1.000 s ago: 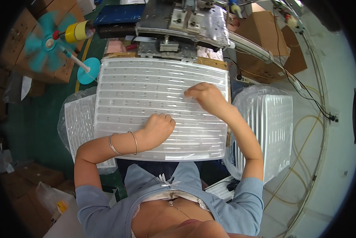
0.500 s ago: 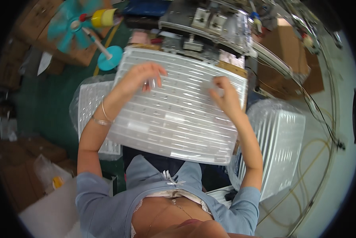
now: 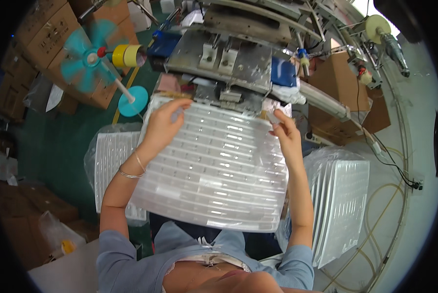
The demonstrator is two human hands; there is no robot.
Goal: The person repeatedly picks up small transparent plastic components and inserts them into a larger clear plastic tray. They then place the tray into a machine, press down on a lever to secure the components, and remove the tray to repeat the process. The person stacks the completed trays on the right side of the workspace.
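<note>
- The left hand (image 3: 161, 128) lies on the upper left part of a large clear plastic blister tray (image 3: 214, 171), fingers (image 3: 176, 108) curled over its far edge near the corner — thumb side on top, the rest hidden behind the rim.
- The right hand (image 3: 285, 137) meets the tray's far right corner, fingertips pinched on the edge; I cannot tell whether it also nips the small pale scrap showing just above them.
- The tray sits across the person's lap, its far edge just under the grey metal machine plate (image 3: 224, 61), its near edge by the blue shirt.
- Judged from this, the step in hand is squaring or lifting the tray by its two far corners.
- The next move calls for an even pull from both hands — the thin sheet will likely flex if one corner leads.
- More trays stand stacked to the right (image 3: 343, 205) and bagged to the left (image 3: 109, 161); a teal fan (image 3: 87, 58) stands beyond.
</note>
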